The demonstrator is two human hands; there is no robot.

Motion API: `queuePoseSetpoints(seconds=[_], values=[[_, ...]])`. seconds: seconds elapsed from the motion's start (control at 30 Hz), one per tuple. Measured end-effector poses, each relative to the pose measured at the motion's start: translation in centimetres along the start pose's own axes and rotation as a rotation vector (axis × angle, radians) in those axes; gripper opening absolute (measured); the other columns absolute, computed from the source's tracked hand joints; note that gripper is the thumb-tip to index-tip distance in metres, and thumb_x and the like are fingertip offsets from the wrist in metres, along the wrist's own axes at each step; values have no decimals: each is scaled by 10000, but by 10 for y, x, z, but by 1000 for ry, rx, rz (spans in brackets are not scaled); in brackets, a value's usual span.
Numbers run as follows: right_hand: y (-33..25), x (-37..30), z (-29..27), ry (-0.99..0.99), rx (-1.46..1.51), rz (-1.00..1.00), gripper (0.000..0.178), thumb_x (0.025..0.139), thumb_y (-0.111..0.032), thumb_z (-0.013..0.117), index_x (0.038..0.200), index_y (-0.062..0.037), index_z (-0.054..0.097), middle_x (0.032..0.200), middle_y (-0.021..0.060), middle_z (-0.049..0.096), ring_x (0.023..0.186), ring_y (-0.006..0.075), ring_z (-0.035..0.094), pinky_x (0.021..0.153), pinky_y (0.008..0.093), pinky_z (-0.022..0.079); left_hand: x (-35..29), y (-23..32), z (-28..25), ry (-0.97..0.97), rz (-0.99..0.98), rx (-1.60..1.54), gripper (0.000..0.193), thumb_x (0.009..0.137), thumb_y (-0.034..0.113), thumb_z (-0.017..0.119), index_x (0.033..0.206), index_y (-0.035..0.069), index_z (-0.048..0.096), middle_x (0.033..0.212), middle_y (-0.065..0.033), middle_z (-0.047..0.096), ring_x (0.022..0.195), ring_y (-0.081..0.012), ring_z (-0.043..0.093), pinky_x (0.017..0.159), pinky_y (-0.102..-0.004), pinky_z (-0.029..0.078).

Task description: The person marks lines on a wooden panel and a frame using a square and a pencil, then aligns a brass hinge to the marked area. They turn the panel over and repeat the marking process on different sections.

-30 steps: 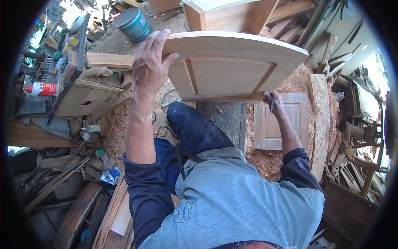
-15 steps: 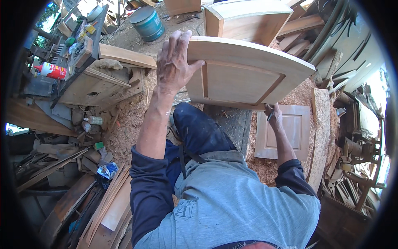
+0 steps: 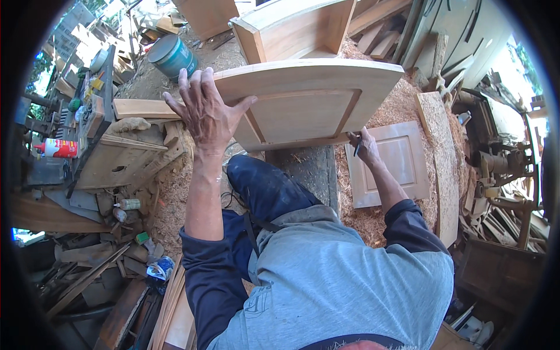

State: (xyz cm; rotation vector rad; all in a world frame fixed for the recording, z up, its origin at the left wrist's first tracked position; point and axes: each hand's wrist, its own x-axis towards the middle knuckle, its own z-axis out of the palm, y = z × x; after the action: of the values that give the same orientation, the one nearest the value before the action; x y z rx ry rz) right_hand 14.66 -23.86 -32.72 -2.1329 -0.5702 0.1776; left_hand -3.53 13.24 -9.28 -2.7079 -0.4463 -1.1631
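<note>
A pale wooden cabinet door with a curved upper edge and a framed raised panel (image 3: 303, 114) stands tilted in front of me. My left hand (image 3: 209, 114) holds its left end, thumb along the face and the other fingers spread past the edge. At the door's lower right corner is my right hand (image 3: 367, 147), closed round a slim dark pencil (image 3: 357, 149); the fingertips are partly hidden. Beneath the right forearm, a smaller framed wooden door (image 3: 388, 160) lies flat on the shavings.
An open wooden box frame (image 3: 291, 32) and a teal metal drum (image 3: 173, 57) stand beyond the door. A worn bench (image 3: 309, 172) lies under it. At left, a cluttered shelf holds a red-and-white bottle (image 3: 58, 148). A long board (image 3: 438, 175) edges the shavings at right.
The view has swung so the scene sits further left. My left hand's fingers have spread wider at the door's end. The right hand stays at the lower right corner with the pencil.
</note>
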Motion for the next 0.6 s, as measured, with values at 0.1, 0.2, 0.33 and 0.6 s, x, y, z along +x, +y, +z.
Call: queuePoseSetpoints(seconds=[0.1,0.2,0.33,0.6], values=[[-7,-2,2,-21,20,44,342,984,-331,692,1179,-68,593,907,234,717,823,412,705,717,488,519,-5,2,-1,42,-18,47,1070,669,732,814,1433,89,430,1364,-123,479,1410,-381,372,1132,-743,209],[-3,-3,1,-21,14,39,352,981,-350,693,1167,-66,599,890,228,715,833,412,706,721,487,518,-7,-7,1,88,48,-4,1029,713,660,827,1453,72,421,1368,-140,483,1375,-385,397,1126,-658,295],[-2,-5,5,-22,5,52,364,984,-374,688,1151,-65,596,810,193,705,756,362,709,664,457,516,-9,-12,-6,100,157,-102,946,778,480,854,1486,50,397,1383,-192,458,1301,-406,427,1098,-558,371],[10,-2,4,-3,3,25,342,983,-351,698,1159,-77,595,760,160,677,690,313,675,637,435,500,-10,-5,-10,85,150,-151,935,707,251,881,1481,57,395,1388,-192,427,1322,-430,397,1106,-590,352]])
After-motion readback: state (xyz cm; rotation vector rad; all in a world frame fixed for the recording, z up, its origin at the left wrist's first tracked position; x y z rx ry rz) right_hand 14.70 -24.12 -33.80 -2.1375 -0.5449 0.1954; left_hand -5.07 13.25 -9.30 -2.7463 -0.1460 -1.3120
